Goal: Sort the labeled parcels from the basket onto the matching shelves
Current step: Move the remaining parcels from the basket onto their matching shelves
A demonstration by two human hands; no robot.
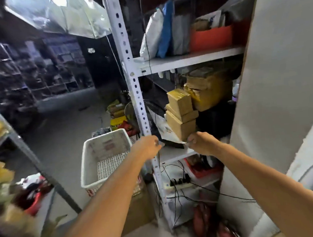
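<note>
A white flat parcel [162, 127] leans on the middle shelf [174, 154] of a white metal rack, propped against a stack of brown taped boxes [181, 115]. My right hand [199, 143] pinches its lower right corner. My left hand [148, 146] is curled at its lower left edge beside the rack's upright; the grip itself is hidden by the hand. The white plastic basket [88, 159] stands to the left on a cardboard box, with only its perforated bottom showing.
The upper shelf [190, 59] holds white and blue mailer bags and an orange box. A power strip [176, 185] with black cables lies on the lower shelf. A grey rack [37, 162] stands at left, a pale wall panel [281, 74] at right. Packages litter the floor behind.
</note>
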